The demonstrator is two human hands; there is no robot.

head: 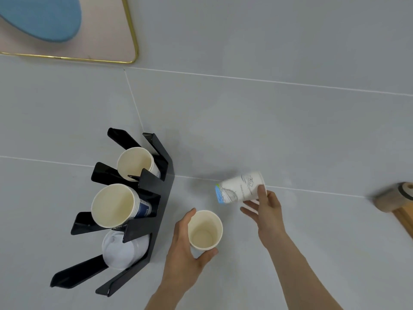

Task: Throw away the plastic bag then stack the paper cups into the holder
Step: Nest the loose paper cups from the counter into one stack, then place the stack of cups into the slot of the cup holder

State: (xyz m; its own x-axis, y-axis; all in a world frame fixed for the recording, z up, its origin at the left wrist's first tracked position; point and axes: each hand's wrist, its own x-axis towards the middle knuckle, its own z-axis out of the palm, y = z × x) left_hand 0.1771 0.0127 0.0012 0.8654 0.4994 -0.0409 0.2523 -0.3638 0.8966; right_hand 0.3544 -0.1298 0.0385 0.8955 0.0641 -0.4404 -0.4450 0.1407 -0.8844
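Observation:
A black cup holder (163,198) with three slots stands on the grey tiled floor at the left. Its far slot holds a paper cup (136,163), the middle slot a stack of cups (114,205), and the near slot white lids or clear cups (124,251). My left hand (183,251) grips an upright paper cup (204,230) with its mouth facing me, just right of the holder. My right hand (266,209) holds a second white cup (240,190) on its side, bottom pointing left. No plastic bag is in view.
A pink mat with a gold rim (131,30) and a blue cushion (42,16) lie at the top left. A wooden object (395,200) sits at the right edge. Grey floor tiles (268,130) surround the holder.

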